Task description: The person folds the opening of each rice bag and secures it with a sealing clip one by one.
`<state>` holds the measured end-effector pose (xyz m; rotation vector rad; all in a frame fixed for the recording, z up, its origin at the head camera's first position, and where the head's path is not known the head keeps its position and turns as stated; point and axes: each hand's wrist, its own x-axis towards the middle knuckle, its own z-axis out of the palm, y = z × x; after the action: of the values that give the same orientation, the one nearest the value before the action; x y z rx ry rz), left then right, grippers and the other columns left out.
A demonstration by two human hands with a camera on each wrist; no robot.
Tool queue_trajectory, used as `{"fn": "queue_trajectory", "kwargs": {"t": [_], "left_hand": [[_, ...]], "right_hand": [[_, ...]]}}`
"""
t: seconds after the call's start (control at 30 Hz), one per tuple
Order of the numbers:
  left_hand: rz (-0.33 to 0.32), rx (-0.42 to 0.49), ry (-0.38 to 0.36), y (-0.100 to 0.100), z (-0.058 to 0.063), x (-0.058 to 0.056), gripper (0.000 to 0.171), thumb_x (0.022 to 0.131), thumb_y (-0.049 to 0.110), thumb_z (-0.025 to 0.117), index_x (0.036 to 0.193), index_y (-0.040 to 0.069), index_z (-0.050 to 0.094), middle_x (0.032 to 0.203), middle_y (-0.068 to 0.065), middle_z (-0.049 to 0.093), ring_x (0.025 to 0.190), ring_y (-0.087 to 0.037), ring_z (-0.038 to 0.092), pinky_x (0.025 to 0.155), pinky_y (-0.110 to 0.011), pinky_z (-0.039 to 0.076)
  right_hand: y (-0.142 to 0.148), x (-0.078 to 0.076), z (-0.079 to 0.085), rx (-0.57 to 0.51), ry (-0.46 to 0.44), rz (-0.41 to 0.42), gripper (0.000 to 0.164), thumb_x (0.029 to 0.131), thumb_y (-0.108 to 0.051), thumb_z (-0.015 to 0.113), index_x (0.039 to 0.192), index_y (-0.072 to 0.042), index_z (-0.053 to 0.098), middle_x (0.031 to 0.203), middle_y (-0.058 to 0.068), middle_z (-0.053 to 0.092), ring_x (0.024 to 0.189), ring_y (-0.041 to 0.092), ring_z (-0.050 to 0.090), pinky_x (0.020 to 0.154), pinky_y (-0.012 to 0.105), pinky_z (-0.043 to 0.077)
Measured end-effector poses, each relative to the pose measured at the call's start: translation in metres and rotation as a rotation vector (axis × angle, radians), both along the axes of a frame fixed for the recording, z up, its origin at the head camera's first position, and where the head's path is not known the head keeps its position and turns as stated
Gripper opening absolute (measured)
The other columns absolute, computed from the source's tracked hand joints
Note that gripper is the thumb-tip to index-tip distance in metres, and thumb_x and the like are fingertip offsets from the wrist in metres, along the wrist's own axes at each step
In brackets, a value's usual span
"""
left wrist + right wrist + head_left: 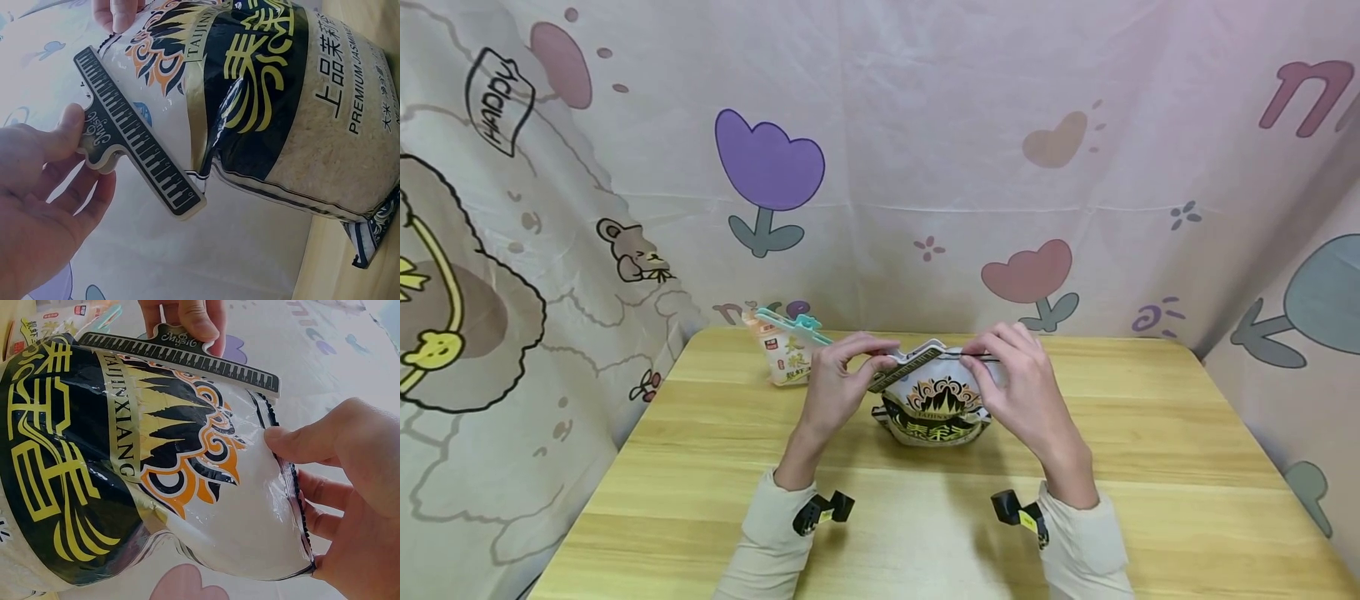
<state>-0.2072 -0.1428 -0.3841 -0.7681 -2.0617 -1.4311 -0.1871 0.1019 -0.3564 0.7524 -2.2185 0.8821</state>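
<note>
A bag of jasmine rice (936,417) stands upright on the table, its printed front toward me. My left hand (842,375) pinches a clip with a piano-key print (140,134) by its handle, thumb on one side and fingers on the other. The clip lies slanted across the left part of the bag's top. My right hand (1018,383) holds the right part of the bag's top edge between thumb and fingers, as the right wrist view shows. The clear lower part of the bag (337,112) shows rice grains.
Behind my left hand stands a smaller packet (786,358) with a teal clip (797,323) across its top. Both stand on a wooden table (1150,467). A printed cloth (910,167) hangs along the table's back and sides.
</note>
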Motion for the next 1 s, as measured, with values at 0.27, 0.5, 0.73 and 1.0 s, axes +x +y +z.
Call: {"fn": "queue_trajectory", "kwargs": {"t": [0.27,0.5,0.73,1.0], "left_hand": [[0.002,-0.026,-0.030,-0.003,0.001,0.003,0.019,0.084,0.014,0.071,0.102,0.010,0.073,0.096,0.004,0.070,0.083,-0.010,0.064,0.076,-0.027,0.050],[-0.016,-0.040,-0.063,-0.005,0.003,0.007,0.022,0.085,0.016,0.070,0.105,0.010,0.071,0.098,0.000,0.069,0.086,-0.013,0.063,0.079,-0.037,0.051],[-0.007,-0.103,-0.001,0.004,0.009,0.013,0.029,0.084,0.010,0.072,0.113,0.009,0.067,0.110,-0.002,0.064,0.102,-0.016,0.059,0.090,-0.037,0.046],[0.088,-0.248,0.157,0.036,0.018,0.020,0.032,0.088,0.019,0.068,0.120,0.015,0.063,0.120,0.000,0.056,0.113,-0.016,0.047,0.098,-0.039,0.036]], "right_hand": [[-0.002,0.001,0.000,-0.003,-0.001,0.004,0.008,0.083,-0.009,0.070,0.087,-0.015,0.069,0.087,-0.009,0.059,0.082,0.012,0.045,0.079,0.031,0.034],[-0.004,0.002,0.000,-0.003,-0.003,0.010,0.008,0.082,-0.010,0.070,0.088,-0.016,0.069,0.087,-0.010,0.059,0.082,0.011,0.045,0.080,0.031,0.034],[-0.004,0.002,0.002,0.024,0.003,0.009,0.008,0.085,-0.012,0.067,0.090,-0.017,0.069,0.089,-0.010,0.060,0.084,0.011,0.046,0.082,0.033,0.034],[0.000,0.004,0.002,0.051,0.015,-0.002,0.013,0.084,-0.010,0.061,0.093,-0.015,0.068,0.091,-0.008,0.060,0.085,0.013,0.045,0.079,0.033,0.032]]}}
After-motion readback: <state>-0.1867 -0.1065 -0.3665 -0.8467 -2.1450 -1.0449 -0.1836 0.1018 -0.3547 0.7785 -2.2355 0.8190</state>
